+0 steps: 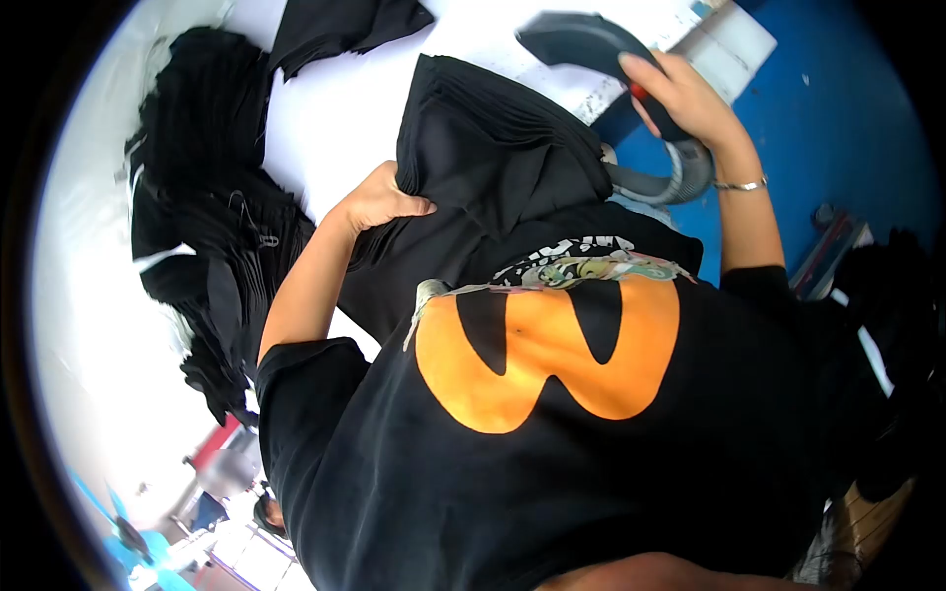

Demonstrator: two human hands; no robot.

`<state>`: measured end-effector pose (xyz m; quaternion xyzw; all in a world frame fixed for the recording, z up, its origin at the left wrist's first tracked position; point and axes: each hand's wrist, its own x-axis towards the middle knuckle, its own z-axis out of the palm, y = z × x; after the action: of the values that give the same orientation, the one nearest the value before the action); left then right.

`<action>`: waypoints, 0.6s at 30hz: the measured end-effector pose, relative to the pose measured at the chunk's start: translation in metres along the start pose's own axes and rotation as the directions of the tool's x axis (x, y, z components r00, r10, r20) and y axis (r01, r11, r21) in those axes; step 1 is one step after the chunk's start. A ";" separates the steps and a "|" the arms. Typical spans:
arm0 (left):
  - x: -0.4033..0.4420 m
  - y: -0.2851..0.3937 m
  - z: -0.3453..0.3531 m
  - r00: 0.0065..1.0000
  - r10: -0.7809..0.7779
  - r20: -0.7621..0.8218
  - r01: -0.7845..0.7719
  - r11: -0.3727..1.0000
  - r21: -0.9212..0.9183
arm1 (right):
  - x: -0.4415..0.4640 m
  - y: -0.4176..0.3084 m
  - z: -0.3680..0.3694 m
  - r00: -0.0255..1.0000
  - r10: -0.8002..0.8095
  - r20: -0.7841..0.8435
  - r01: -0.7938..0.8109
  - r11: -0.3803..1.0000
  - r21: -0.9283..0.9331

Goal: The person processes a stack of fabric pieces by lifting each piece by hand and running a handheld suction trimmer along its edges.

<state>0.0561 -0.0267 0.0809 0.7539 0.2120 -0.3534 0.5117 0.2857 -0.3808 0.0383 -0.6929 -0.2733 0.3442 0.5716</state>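
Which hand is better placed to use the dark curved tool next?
Probably the right hand: it grips the dark curved tool, while the left hand holds the black cloth by its edge.

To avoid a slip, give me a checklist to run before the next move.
1. Left hand holding the black fabric stack: ok, at its left edge.
2. Right hand holding the dark curved tool: ok.
3. Stack smooth on top: not ok, folds show.
4. Tool clear of the stack: cannot tell, its lower end shows close to the stack's right edge.
5. Tool on or off: cannot tell.
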 end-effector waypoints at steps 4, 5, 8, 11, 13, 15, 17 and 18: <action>0.012 -0.019 -0.002 1.000 0.002 0.019 0.000 0.995 -0.103 | 0.015 -0.019 0.029 0.963 0.037 0.268 0.005 0.988 -0.155; 0.014 -0.014 -0.001 1.000 -0.014 0.021 0.017 0.983 -0.183 | 0.022 -0.020 0.037 0.966 0.013 0.259 0.050 0.970 -0.236; 0.025 -0.016 -0.006 0.982 -0.155 0.108 0.180 0.942 -0.282 | 0.032 -0.007 0.035 0.993 0.029 0.112 0.003 0.962 -0.274; 0.028 -0.031 -0.004 0.990 -0.096 0.105 0.124 0.945 -0.303 | -0.004 -0.029 -0.009 0.987 0.102 0.127 -0.075 0.976 -0.206; 0.027 -0.028 0.005 0.990 -0.051 0.128 0.092 0.937 -0.338 | -0.014 0.000 -0.029 0.987 0.080 0.140 -0.062 0.990 -0.128; 0.030 -0.037 0.006 0.994 0.007 0.106 0.018 0.973 -0.229 | -0.019 0.005 -0.024 0.973 0.084 0.215 -0.042 0.981 -0.192; 0.017 -0.004 0.020 0.997 0.053 0.060 -0.045 0.991 -0.127 | -0.019 -0.016 0.002 0.972 0.117 0.205 -0.052 0.953 -0.298; 0.014 -0.010 0.023 0.998 0.055 0.032 -0.048 0.980 -0.193 | -0.015 -0.021 0.012 0.980 0.119 0.161 -0.064 0.948 -0.311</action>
<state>0.0511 -0.0450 0.0593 0.6993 0.2160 -0.3320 0.5950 0.2674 -0.3814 0.0603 -0.7513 -0.3402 0.3845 0.4147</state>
